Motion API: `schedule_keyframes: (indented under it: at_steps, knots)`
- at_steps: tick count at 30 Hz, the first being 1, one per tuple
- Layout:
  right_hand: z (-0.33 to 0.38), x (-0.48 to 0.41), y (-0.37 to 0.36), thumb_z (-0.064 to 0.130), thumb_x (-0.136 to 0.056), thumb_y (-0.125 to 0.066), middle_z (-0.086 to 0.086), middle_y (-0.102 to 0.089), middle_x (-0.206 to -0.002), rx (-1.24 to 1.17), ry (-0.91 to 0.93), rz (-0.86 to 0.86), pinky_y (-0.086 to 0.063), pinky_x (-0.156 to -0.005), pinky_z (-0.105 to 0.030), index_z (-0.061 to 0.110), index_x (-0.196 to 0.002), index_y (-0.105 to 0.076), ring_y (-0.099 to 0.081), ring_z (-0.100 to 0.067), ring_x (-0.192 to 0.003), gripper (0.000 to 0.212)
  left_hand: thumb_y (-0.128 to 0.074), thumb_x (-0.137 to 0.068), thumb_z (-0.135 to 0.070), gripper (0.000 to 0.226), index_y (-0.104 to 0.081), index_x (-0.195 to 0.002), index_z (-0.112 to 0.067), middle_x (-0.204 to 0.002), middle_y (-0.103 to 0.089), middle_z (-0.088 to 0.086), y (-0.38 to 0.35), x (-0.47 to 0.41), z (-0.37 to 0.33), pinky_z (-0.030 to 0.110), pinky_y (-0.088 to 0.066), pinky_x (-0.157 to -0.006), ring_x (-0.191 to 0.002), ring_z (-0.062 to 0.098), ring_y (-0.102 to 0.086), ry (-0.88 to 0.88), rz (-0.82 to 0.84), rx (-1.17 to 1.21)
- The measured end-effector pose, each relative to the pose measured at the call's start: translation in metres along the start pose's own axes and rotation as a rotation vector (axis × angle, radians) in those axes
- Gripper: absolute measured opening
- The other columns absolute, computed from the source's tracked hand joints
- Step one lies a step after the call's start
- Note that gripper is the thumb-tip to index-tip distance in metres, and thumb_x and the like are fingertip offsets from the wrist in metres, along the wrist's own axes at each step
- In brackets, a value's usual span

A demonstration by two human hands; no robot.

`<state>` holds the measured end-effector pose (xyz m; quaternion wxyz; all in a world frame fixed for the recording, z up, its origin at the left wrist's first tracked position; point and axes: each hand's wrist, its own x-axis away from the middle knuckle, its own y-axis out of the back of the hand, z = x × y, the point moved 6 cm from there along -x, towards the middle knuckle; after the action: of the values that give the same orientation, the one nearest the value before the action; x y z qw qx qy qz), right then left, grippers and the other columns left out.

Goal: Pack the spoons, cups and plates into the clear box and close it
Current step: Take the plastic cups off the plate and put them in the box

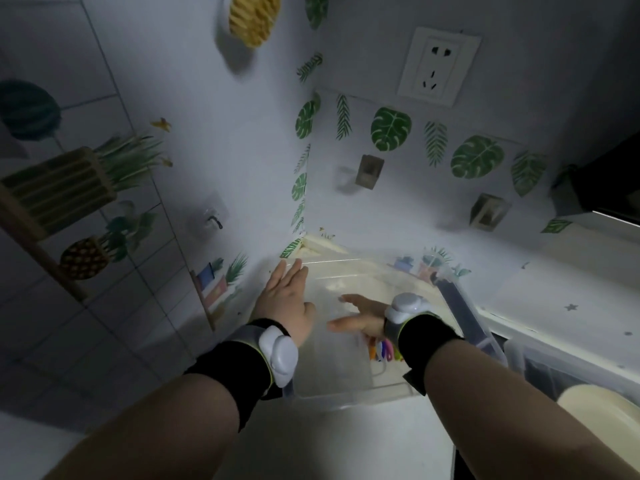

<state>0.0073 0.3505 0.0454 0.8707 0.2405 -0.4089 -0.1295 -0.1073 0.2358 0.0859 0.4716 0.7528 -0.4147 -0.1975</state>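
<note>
Head view: the left hand point(285, 303) lies flat, fingers point(294, 271) spread, on the far left edge of the clear box point(346, 393), likely steadying it. The right hand point(360, 318), fingers apart and holding nothing, hovers inside it just above one bunch of coloured spoons point(382, 351); their count is unclear. One box on the worktop point(346, 445)

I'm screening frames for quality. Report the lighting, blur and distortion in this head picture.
Head view: dim and bluish, brighter on the counter at lower right; motion blur smears the yellow brush at top and both hands, left hand, right hand; wide-angle distortion bends the wall tile lines; the clear box shows pale and hazy.
</note>
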Motion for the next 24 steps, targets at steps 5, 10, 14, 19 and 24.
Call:
schedule_keyframes:
  at_steps: [5, 10, 14, 19, 24]
  knots:
    - [-0.001, -0.024, -0.021, 0.076, -0.04, -0.065, -0.004, -0.037, -0.15, 0.179, -0.071, 0.109, -0.046, -0.102, -0.042, 0.041, -0.145, -0.017, -0.052, -0.026, -0.124, 0.121, -0.037, -0.093, -0.036, 0.063, -0.015, -0.15, -0.021, -0.16, -0.002, -0.013, -0.001, 0.0, 0.003, 0.025, -0.003, -0.119, -0.147, 0.01, 0.01, 0.013, -0.033, 0.018]
    - [-0.003, -0.031, -0.026, 0.085, -0.049, -0.056, 0.001, -0.036, -0.15, 0.352, -0.079, 0.11, -0.053, -0.066, -0.028, 0.048, -0.143, -0.006, -0.065, -0.021, -0.084, 0.113, -0.038, -0.092, -0.044, 0.065, -0.016, -0.149, -0.022, -0.16, -0.002, -0.014, -0.001, 0.001, 0.001, 0.026, -0.005, -0.119, -0.147, 0.008, 0.009, 0.013, -0.048, 0.012]
    - [-0.01, -0.034, -0.025, 0.093, -0.042, -0.045, 0.002, -0.035, -0.152, 0.455, -0.116, 0.088, -0.054, -0.081, -0.033, 0.049, -0.143, -0.007, -0.065, -0.022, -0.09, 0.116, -0.039, -0.09, -0.047, 0.068, -0.017, -0.149, -0.023, -0.16, -0.002, -0.013, -0.002, 0.0, 0.002, 0.026, -0.005, -0.119, -0.147, 0.009, 0.009, 0.013, -0.054, 0.0]
    - [-0.01, -0.045, -0.025, 0.097, -0.043, -0.035, 0.003, -0.026, -0.156, 0.649, -0.107, 0.028, -0.039, -0.103, -0.041, 0.047, -0.144, -0.002, -0.046, -0.028, -0.128, 0.117, -0.038, -0.09, -0.049, 0.068, -0.017, -0.149, -0.022, -0.16, -0.001, -0.012, -0.002, 0.001, 0.001, 0.025, -0.003, -0.118, -0.147, 0.009, 0.009, 0.02, -0.057, -0.028]
    - [0.006, -0.044, -0.02, 0.089, -0.06, -0.039, 0.004, -0.026, -0.156, 0.65, -0.023, 0.001, -0.024, -0.115, -0.038, 0.031, -0.148, -0.014, -0.03, -0.024, -0.141, 0.109, -0.037, -0.09, -0.049, 0.069, -0.015, -0.149, -0.022, -0.16, 0.001, -0.013, -0.001, 0.003, 0.0, 0.025, -0.003, -0.118, -0.147, 0.009, 0.01, 0.025, -0.043, -0.04]
